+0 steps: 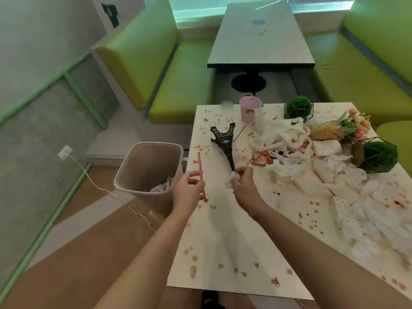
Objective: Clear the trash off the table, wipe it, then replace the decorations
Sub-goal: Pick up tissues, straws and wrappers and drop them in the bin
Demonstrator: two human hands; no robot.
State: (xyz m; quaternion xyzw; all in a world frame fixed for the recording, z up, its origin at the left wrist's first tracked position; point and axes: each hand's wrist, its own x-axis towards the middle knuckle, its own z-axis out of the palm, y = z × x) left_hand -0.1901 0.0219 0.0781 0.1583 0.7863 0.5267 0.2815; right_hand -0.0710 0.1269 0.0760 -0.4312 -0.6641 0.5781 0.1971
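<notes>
Head view. The left hand (186,190) is pinching a red straw (201,176) between thumb and fingers, holding it nearly upright over the left edge of the table (223,253), its lower end touching the top. The right hand (243,182) is gripping a crumpled white tissue (230,181) just beside the tip of a black tower model (225,141) that is lying on its side. A bin (147,170) is standing on the floor against the table's left edge, with white paper inside. Brown stains (194,270) are dotting the tabletop. A heap of tissues and wrappers (287,139) is covering the far right, with a pink bucket (249,109), two green plant balls (298,108) and a bouquet (341,128) around it.
</notes>
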